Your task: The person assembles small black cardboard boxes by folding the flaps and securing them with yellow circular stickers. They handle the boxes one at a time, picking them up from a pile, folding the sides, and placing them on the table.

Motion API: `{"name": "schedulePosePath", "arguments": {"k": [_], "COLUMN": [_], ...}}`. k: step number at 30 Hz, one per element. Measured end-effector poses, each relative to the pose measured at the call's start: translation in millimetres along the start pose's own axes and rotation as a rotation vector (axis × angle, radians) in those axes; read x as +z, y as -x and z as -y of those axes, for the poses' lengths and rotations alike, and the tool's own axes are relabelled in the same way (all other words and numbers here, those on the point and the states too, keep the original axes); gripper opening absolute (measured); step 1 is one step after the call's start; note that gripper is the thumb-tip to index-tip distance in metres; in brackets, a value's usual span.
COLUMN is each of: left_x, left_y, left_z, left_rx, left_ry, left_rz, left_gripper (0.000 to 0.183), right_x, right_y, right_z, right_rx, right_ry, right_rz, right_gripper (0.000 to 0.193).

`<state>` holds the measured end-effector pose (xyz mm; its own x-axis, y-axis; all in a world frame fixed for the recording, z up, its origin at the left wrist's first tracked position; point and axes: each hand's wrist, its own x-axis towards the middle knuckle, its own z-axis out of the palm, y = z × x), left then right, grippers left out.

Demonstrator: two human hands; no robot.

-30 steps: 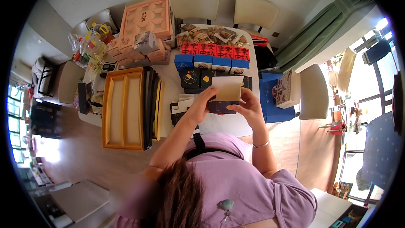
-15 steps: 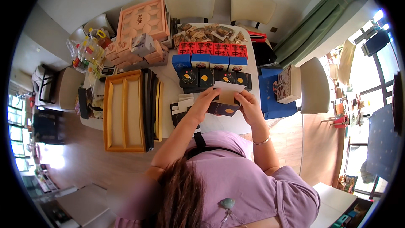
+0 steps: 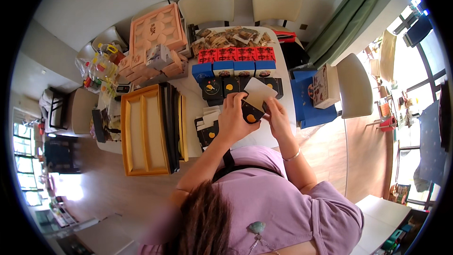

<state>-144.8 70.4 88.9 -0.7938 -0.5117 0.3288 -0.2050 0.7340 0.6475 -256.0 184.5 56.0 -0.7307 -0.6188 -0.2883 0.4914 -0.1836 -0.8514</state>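
Note:
In front of my chest, above the near edge of the white table (image 3: 278,130), I hold a small black carton (image 3: 253,113) with a yellow round print. Its pale lid flap (image 3: 261,89) stands up, and the carton is tilted. My left hand (image 3: 234,119) is closed round its left side. On the other side my right hand (image 3: 279,117) grips the right edge near a side flap. Folded flat black cartons with white flaps (image 3: 207,122) lie left of my left hand. Just beyond my hands is a row of similar black boxes (image 3: 231,86).
Behind the black row stand blue boxes (image 3: 223,69), red boxes (image 3: 226,55) and a heap of small packets (image 3: 226,39). Gold divided trays (image 3: 146,137) and pink boxes (image 3: 160,28) fill the left. A white printed box (image 3: 325,87) sits on a chair (image 3: 351,85) at right.
The carton has turned and tilted in my hands, its printed face now facing up. My left hand has shifted higher round its side. The view has moved slightly.

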Motion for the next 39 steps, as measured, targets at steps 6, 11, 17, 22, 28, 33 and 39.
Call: {"name": "schedulePosePath", "arguments": {"k": [6,11,17,22,28,33,39], "left_x": [-2.5,-1.2,-4.2,-5.7,-7.1,-7.9,-8.1], "left_y": [2.2,2.3,1.2,1.8,1.6,2.8,7.3], "left_z": [-2.4,-4.5,-0.3,-5.2,-10.9,-12.0,-16.9], "left_rx": [-0.005,-0.011,-0.04,0.01,-0.021,0.053,0.073], "left_ry": [-0.033,-0.019,0.06,-0.041,-0.016,-0.044,-0.045], "left_rz": [0.125,0.073,0.054,0.076,0.032,-0.034,-0.069], "left_gripper": [0.082,0.083,0.084,0.085,0.091,0.099,0.096], "right_x": [-9.1,6.7,13.8,8.7,3.4,13.7,14.9], "right_y": [3.8,14.5,18.8,10.8,10.9,11.3,21.4], "right_z": [17.7,10.0,4.0,1.1,-2.6,-9.2,-5.4], "right_rx": [-0.105,-0.274,-0.362,-0.283,-0.233,-0.446,-0.464], "right_ry": [-0.082,0.058,0.133,0.206,0.04,0.238,0.197], "right_rz": [0.035,0.051,0.12,0.147,0.142,0.046,0.082], "right_gripper": [0.039,0.03,0.031,0.032,0.029,0.027,0.025]}}
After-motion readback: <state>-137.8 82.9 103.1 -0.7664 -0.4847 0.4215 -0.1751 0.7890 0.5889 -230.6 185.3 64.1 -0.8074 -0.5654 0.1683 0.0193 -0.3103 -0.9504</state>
